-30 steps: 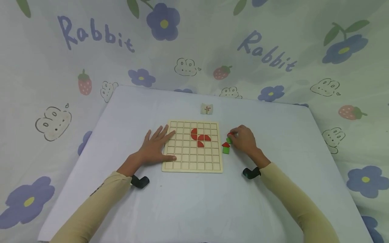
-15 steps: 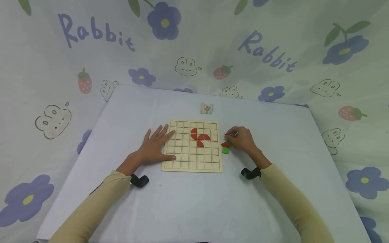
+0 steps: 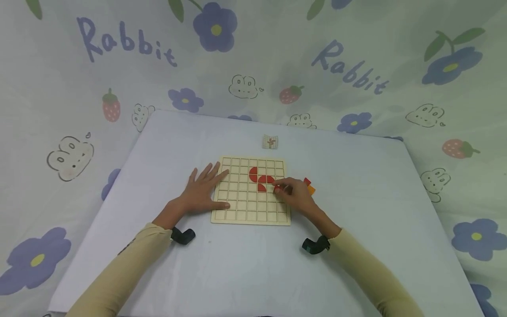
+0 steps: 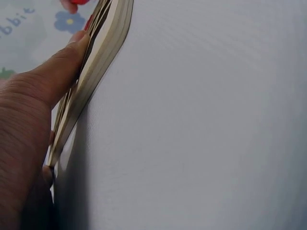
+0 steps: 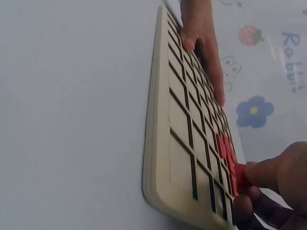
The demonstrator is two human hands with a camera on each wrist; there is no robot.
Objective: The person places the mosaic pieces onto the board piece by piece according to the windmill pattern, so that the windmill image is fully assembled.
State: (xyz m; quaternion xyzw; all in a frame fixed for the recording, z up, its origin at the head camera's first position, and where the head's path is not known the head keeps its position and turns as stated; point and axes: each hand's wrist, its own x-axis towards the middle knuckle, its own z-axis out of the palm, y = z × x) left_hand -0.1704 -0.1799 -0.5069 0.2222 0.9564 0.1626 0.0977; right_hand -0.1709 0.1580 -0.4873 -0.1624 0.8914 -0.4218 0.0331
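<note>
Held red piece [image 5: 243, 175]: was over the board's right part.
Right hand [image 3: 295, 193]: pinched that piece between thumb and fingers.
Grid board [image 3: 243, 207]: lay on the white table [image 3: 253, 268], red shapes [image 3: 266, 179] in its cells.
Left hand [image 3: 200, 193]: was spread wide, resting on the board's left side.
Orange piece [image 3: 311, 189]: showed partly behind the right hand.

1. I see my left hand grip [image 3: 200, 193] spread over the left edge of the wooden grid board [image 3: 237, 192].
2. My right hand grip [image 3: 299, 194] pinches a held red piece [image 3: 276, 188] at the board's right side.
3. Placed red pieces [image 3: 266, 179] lie near board centre.
4. Loose red piece [image 3: 307, 181], orange piece [image 3: 312, 189] peek past right hand.
5. Small patterned card [image 3: 270, 141] on worktop [image 3: 237, 268], beyond board.
6. Behind: "Rabbit" print cloth [image 3: 158, 88].
</note>
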